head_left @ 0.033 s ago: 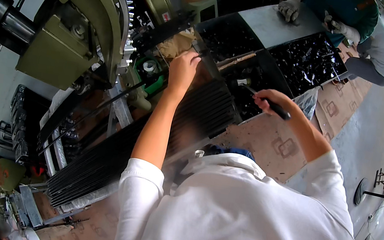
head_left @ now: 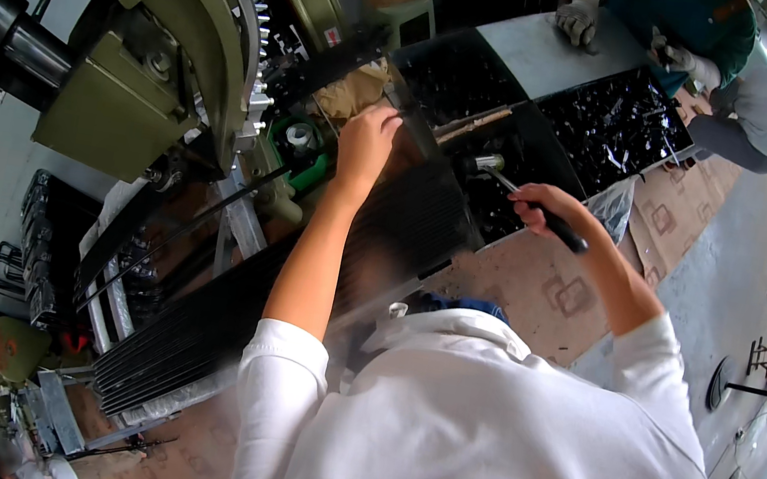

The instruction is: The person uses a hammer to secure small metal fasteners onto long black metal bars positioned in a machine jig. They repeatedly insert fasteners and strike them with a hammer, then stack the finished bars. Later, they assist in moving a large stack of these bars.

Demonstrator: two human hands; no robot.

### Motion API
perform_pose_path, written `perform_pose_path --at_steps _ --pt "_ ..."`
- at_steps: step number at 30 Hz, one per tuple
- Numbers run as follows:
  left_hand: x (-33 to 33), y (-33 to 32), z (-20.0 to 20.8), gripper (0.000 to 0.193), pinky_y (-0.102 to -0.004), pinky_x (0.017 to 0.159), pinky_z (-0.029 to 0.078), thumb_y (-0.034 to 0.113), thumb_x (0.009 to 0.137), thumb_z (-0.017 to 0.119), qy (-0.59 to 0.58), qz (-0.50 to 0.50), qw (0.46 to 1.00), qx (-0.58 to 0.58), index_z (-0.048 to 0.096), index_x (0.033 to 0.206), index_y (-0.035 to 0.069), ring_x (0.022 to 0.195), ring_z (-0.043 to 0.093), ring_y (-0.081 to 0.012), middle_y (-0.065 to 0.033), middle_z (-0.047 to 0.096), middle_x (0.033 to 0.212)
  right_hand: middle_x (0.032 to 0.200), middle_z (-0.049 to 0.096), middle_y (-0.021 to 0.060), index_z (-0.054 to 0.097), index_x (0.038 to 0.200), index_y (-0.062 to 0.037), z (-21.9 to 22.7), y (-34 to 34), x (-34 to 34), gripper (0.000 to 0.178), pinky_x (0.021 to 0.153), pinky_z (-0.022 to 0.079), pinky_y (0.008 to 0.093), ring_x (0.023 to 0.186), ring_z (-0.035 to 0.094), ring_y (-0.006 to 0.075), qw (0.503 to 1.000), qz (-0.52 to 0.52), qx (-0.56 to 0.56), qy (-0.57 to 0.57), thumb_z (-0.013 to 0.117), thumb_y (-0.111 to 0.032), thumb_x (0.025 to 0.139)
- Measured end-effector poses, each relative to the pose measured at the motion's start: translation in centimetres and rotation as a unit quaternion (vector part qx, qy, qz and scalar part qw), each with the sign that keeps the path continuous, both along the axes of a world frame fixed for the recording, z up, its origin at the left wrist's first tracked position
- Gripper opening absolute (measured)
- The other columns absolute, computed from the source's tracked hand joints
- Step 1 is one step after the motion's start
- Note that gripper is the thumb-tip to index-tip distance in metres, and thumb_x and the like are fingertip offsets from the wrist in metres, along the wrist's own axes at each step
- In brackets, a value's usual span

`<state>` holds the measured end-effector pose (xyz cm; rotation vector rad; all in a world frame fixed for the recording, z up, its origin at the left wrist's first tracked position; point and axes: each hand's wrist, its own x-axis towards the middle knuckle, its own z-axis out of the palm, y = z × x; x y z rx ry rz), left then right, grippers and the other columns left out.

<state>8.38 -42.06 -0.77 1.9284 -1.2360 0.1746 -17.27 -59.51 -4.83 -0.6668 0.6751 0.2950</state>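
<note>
My right hand (head_left: 543,209) is wrapped around the black grip of a hammer (head_left: 562,231). Its slim metal shaft leads up-left to a small head above a dark tray (head_left: 520,151). My left hand (head_left: 368,140) is closed, with thumb and fingertips together at the far end of a bundle of long black strips (head_left: 295,286). What those fingertips pinch is too small and dark to make out. Brown paper (head_left: 352,92) lies just left of that hand.
A large green machine (head_left: 124,95) stands on the left. Behind my left forearm sits a green container (head_left: 309,171). Across the trays, a co-worker's gloved hands (head_left: 576,23) are beside a grey tabletop (head_left: 546,59) and a tray of small black parts (head_left: 615,126).
My right hand and the hammer have shifted slightly right and toward me. The left hand stays in nearly the same place.
</note>
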Motion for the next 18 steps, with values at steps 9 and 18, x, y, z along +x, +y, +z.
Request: perform_pose_path --at_steps 9,18 --pt "0.1 0.1 0.0 0.014 -0.0371 0.069 0.046 0.010 0.075 0.062 0.021 0.005 1.000 -0.003 0.064 0.085 0.000 0.079 0.059 -0.0330 -0.0156 0.062 0.085 0.064 0.046 0.0021 0.044 0.118 -0.0010 8.0 5.5 3.2 0.031 0.034 0.032 0.0197 0.040 0.041 0.0062 0.954 -0.111 -0.236 -0.146 0.044 -0.018 0.092" --pt "0.1 0.2 -0.2 0.015 -0.0372 0.069 0.047 0.011 0.075 0.062 0.032 0.013 0.999 0.006 0.064 0.086 0.000 0.079 0.059 -0.0327 -0.0152 0.062 0.085 0.061 0.045 0.0011 0.039 0.126 -0.0001 7.9 7.7 4.3 0.037 0.032 0.032 0.0188 0.036 0.041 0.0060 0.939 -0.068 -0.299 -0.157 0.042 -0.017 0.093"
